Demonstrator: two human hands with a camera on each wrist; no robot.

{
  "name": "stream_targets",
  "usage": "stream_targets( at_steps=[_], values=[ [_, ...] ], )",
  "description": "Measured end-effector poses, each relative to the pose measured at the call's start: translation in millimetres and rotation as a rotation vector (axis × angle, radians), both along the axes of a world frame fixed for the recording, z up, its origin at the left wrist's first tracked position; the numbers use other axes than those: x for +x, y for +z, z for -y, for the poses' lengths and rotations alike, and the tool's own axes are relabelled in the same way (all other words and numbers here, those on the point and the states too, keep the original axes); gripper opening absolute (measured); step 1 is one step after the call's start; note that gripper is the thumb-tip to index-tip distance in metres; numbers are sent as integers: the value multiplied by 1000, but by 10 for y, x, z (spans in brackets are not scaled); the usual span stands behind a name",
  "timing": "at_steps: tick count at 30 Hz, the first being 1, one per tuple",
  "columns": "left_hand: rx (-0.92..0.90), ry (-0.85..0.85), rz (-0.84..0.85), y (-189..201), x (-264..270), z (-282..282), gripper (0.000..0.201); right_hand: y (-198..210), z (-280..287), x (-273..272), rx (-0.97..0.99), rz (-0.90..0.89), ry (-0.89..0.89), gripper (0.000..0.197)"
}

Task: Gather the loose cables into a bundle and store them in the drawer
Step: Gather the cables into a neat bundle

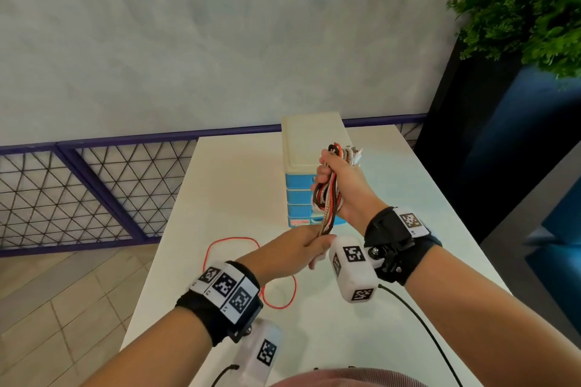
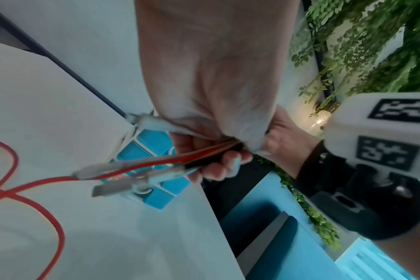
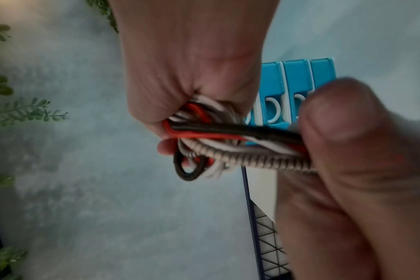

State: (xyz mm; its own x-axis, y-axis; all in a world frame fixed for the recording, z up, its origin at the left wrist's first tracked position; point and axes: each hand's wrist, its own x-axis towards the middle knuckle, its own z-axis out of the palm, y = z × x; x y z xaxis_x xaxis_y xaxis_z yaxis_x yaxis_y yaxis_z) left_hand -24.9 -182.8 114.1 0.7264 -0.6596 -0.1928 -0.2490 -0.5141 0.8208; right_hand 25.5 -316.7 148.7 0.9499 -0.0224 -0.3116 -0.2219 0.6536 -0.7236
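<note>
Both forearms reach forward over the white desk (image 1: 239,185), each wearing a black wrist strap with coded tags. Held up between the hands is the cable bundle (image 1: 328,195), a mix of black, red, white and braided cables. The right hand (image 1: 341,179) has its grip closed round the upper part of the bundle, with looped ends sticking out above the fist. Below it, the left hand (image 1: 301,250) has its grip closed round the lower end, where plug ends poke out past the fingers in the left wrist view. From that end a red cable (image 1: 251,264) trails down in loose loops onto the desk near the left wrist.

Just behind the hands stands a small drawer unit (image 1: 309,148) with a cream top and four blue drawers stacked one above another. All the drawer fronts sit flush, so their contents cannot be seen. Green plants (image 1: 528,6) fill the upper right corner.
</note>
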Motion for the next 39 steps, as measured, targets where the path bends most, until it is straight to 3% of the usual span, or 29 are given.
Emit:
stream_targets(
  at_steps=[5,9,11,15,18,21,23,26,29,31,34,37,39],
  values=[
    [-234,41,-398,-192,24,-245,47,77,215,57,4,28,-70,21],
    [-264,108,-444,-134,132,-385,44,79,370,50,-125,39,-97,23],
    [-120,113,-255,-68,192,-381,35,85,382,20,-326,97,-48,23],
    [346,42,349,103,342,-379,24,164,307,-64,-892,164,148,24],
    [474,-36,575,223,440,-350,24,183,221,-101,-992,189,267,20],
    [442,-58,638,375,489,-299,18,137,122,-136,-1038,200,343,24],
    [398,-68,622,470,499,-283,15,99,92,-157,-1025,177,389,25],
    [329,-19,517,544,503,-304,16,63,117,-187,-808,137,488,24],
    [158,130,318,587,493,-353,36,39,135,-241,-529,129,634,34],
    [104,134,259,617,474,-340,50,40,119,-296,-369,111,702,32],
    [112,122,270,642,460,-311,68,-11,101,-354,-390,120,783,39],
    [145,115,315,649,466,-301,73,-84,115,-380,-447,147,830,28],
    [128,150,156,669,473,-313,71,-116,120,-374,-447,135,795,25]
  ],
)
